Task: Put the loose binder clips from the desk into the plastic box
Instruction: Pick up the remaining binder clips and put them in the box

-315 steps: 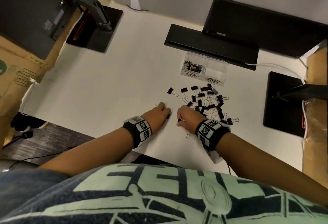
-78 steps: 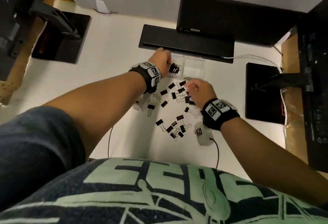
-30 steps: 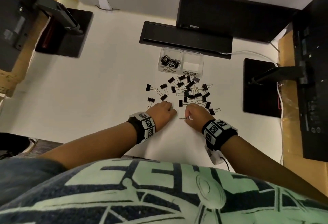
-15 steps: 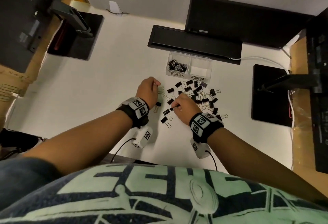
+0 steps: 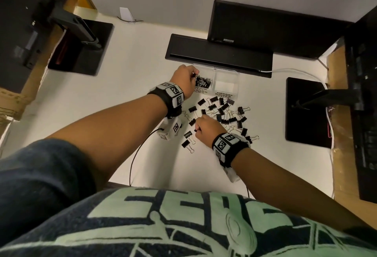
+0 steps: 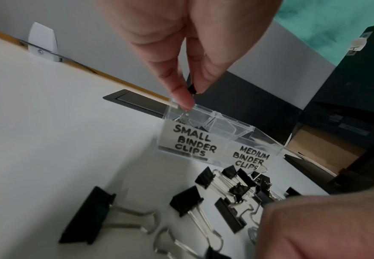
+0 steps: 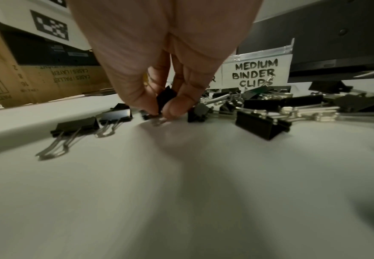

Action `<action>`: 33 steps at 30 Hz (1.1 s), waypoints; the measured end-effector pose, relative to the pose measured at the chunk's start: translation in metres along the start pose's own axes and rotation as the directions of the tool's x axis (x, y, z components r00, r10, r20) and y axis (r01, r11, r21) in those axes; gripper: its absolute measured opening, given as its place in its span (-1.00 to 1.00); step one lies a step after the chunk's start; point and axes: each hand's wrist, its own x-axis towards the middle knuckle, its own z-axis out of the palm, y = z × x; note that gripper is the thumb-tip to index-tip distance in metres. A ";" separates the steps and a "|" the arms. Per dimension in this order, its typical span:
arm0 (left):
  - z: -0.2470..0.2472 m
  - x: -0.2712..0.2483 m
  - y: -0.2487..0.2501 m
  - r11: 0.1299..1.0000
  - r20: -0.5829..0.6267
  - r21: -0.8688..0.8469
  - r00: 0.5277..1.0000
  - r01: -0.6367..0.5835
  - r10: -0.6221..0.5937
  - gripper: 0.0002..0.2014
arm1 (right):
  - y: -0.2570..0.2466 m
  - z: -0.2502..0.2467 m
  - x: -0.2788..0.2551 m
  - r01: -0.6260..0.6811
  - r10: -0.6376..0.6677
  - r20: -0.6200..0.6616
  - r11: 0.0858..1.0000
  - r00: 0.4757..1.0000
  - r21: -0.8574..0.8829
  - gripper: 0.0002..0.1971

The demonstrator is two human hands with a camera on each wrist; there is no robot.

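Note:
A clear two-compartment plastic box [image 5: 223,94] [image 6: 203,138] stands at the back of the white desk. Its left compartment, labelled small binder clips, holds several black clips [image 5: 203,82]; the medium compartment looks bare. My left hand [image 5: 194,75] [image 6: 192,95] hovers over the left compartment's rim and pinches a small black clip [image 6: 191,89] between thumb and fingers. Several loose black clips [image 5: 224,112] [image 7: 261,126] lie scattered in front of the box. At the pile's near edge my right hand [image 5: 196,129] [image 7: 162,108] pinches one black clip [image 7: 165,99] at the desk surface.
A black monitor base [image 5: 219,55] sits right behind the box. Other black stand bases lie at the right [image 5: 306,112] and far left [image 5: 81,48]. A white cable [image 5: 295,72] runs at the back right. Cardboard boxes [image 5: 12,101] flank the desk.
My left hand has travelled from the loose clips up to the box's left compartment, carrying a clip. My right hand has stayed at the pile's near edge, pinching a clip.

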 end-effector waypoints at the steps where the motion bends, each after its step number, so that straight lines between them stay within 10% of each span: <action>1: 0.001 0.000 0.000 1.000 0.027 0.011 1.000 -0.004 0.004 -0.67 | 0.002 -0.001 0.001 -0.012 0.012 0.001 1.000 1.000 -0.004 -0.82; 9: 0.004 -0.044 -0.010 0.998 0.027 -0.048 0.999 -0.036 0.037 -0.81 | 0.014 -0.004 0.000 -0.073 0.101 -0.104 0.968 0.989 0.238 -0.71; 16: 0.037 -0.093 -0.038 0.949 0.470 0.229 0.878 -0.216 0.087 -0.75 | 0.026 -0.047 0.014 -0.137 0.254 -0.242 0.900 0.936 0.413 -0.68; 27: 0.051 -0.103 -0.039 0.833 0.511 0.381 0.842 -0.402 0.173 -0.73 | 0.006 -0.096 0.067 -0.081 0.175 -0.279 0.945 0.944 0.317 -0.63; 33: 0.040 -0.095 -0.034 0.947 0.448 0.157 0.875 -0.280 0.184 -0.91 | 0.031 -0.086 0.045 -0.057 0.254 -0.374 0.885 0.892 0.463 -0.62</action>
